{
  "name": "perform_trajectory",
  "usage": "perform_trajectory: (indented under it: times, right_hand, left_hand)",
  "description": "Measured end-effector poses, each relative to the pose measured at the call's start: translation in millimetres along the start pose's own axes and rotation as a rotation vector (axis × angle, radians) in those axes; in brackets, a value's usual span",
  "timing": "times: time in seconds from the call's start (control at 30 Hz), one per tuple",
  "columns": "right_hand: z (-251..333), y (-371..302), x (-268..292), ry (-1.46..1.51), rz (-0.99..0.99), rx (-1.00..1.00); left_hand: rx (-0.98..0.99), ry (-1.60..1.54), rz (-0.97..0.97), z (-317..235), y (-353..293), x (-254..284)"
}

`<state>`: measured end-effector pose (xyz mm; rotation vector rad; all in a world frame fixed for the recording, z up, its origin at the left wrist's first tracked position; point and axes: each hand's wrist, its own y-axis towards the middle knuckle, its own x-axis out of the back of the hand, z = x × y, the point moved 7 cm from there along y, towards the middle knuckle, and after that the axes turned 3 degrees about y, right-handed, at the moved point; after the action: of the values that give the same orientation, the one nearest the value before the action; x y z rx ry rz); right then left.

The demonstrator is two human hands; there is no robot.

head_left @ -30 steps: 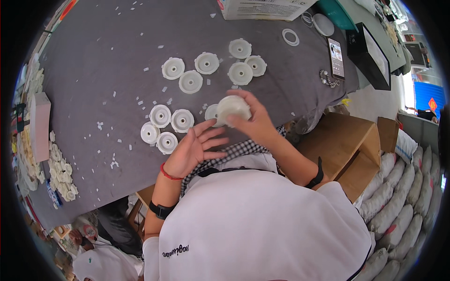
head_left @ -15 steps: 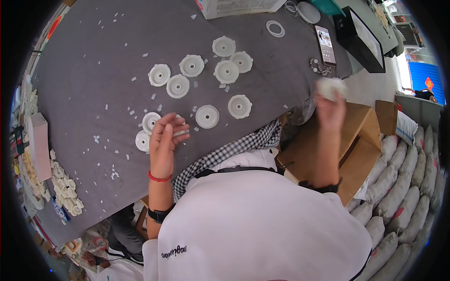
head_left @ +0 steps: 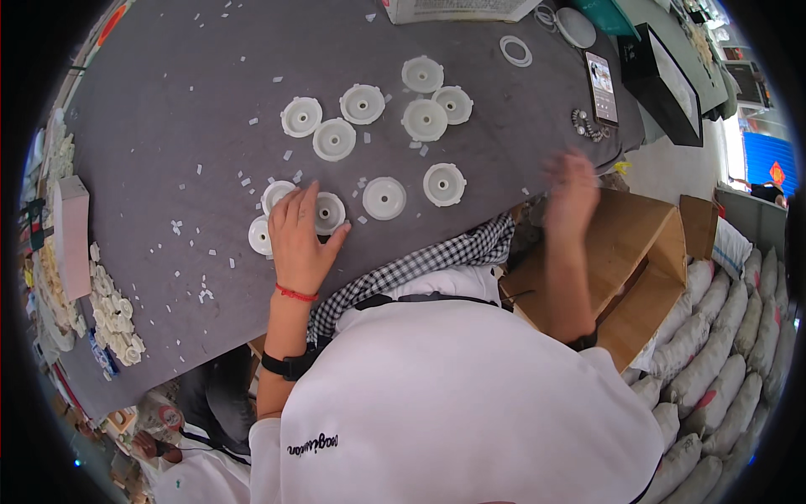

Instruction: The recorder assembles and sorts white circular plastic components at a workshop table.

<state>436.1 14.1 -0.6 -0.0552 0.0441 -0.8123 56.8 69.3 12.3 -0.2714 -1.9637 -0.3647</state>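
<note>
Head view: the left hand (head_left: 300, 239) lies flat, fingers spread, over a cluster of white plastic discs (head_left: 329, 212) near the table's (head_left: 168, 109) near edge, pinching nothing. A steady press from above should keep them from sliding. More discs (head_left: 424, 119) sit toward the table's middle, among scattered white chips. The right hand (head_left: 573, 186) is blurred above the cardboard box (head_left: 646, 252) beyond the table's right edge; its grip cannot be told, nor can the box's contents.
</note>
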Motion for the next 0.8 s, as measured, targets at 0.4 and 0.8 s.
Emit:
perform_trajectory:
  times: [0.4,0.8]
  right_hand:
    - [12,-99,-166,-0.32,0.967,0.209]
    - [-3,-100,-156,0.794,0.883,-0.939]
  left_hand:
    - [-0.001,-0.103,0.035,-5,-12,3]
    - [0.039,-0.238,-0.07,-1,-7,15]
